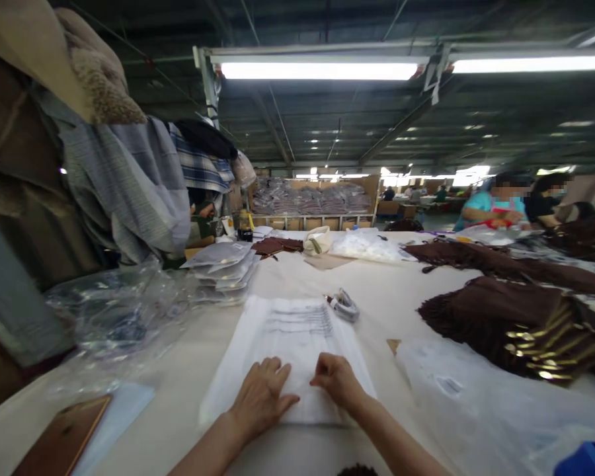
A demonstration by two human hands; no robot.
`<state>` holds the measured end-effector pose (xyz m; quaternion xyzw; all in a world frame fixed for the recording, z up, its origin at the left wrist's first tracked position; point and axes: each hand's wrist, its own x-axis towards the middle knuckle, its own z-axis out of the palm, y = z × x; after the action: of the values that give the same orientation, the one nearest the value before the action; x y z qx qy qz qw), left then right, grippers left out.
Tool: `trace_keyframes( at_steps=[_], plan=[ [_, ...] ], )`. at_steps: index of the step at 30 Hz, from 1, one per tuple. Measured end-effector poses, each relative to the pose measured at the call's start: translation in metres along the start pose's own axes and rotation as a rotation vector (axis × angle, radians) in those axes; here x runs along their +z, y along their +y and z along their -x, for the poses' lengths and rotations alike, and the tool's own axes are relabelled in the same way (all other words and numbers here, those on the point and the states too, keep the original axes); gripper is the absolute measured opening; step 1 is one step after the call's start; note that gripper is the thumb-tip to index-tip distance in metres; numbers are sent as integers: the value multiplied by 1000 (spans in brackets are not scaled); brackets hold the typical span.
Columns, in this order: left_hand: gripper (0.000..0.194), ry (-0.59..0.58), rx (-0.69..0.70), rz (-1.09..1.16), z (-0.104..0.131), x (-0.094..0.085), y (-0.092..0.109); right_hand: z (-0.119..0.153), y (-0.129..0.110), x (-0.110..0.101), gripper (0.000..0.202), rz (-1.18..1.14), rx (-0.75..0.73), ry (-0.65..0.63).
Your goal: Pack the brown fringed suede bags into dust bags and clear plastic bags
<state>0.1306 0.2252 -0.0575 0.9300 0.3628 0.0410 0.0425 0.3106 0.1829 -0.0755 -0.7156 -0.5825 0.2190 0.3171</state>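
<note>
A stack of thin white sheets or bags (297, 311) lies flat on the pale table, with dark printed lines showing near its far end. My left hand (264, 400) rests on the near left part of the stack, palm down and fingers spread. On the near right part, my right hand (336, 380) is closed, thumb and fingertips pressed together; whatever it may pinch is too small to make out. Just beyond the far right corner of the stack sits a small grey coiled bundle (344, 305).
Left are crumpled clear plastic (123, 311), stacked clear packets (223, 264) and a brown phone-like object (64, 436). Right are brown fringed fabric (500, 317) and translucent bags (476, 403). Garments (129, 178) hang at left. A person in turquoise (476, 205) works farther back.
</note>
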Motion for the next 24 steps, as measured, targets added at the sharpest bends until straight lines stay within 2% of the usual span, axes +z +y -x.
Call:
trace_keyframes(
  at_steps=[2,3,7,12,16,21,24],
  plan=[
    [22,-11,7,56,-6,-2,3,0,2,-3,25,-74,15,-3],
    [20,-22,-8,76,-9,-3,3,0,4,-4,27,-109,22,-11],
    [24,-78,-86,172,-16,-6,-8,2,7,-7,32,-258,58,-108],
    [36,-143,-116,301,-8,-8,-28,13,5,-16,19,-439,74,-233],
    [41,-112,-119,267,-1,-14,-19,18,2,-14,15,-469,43,-215],
    [24,-59,-95,106,-2,-13,6,23,-4,-4,20,-391,-95,-146],
    [15,-95,-43,0,2,-10,5,34,-4,-7,19,-305,-200,-68]
  ],
)
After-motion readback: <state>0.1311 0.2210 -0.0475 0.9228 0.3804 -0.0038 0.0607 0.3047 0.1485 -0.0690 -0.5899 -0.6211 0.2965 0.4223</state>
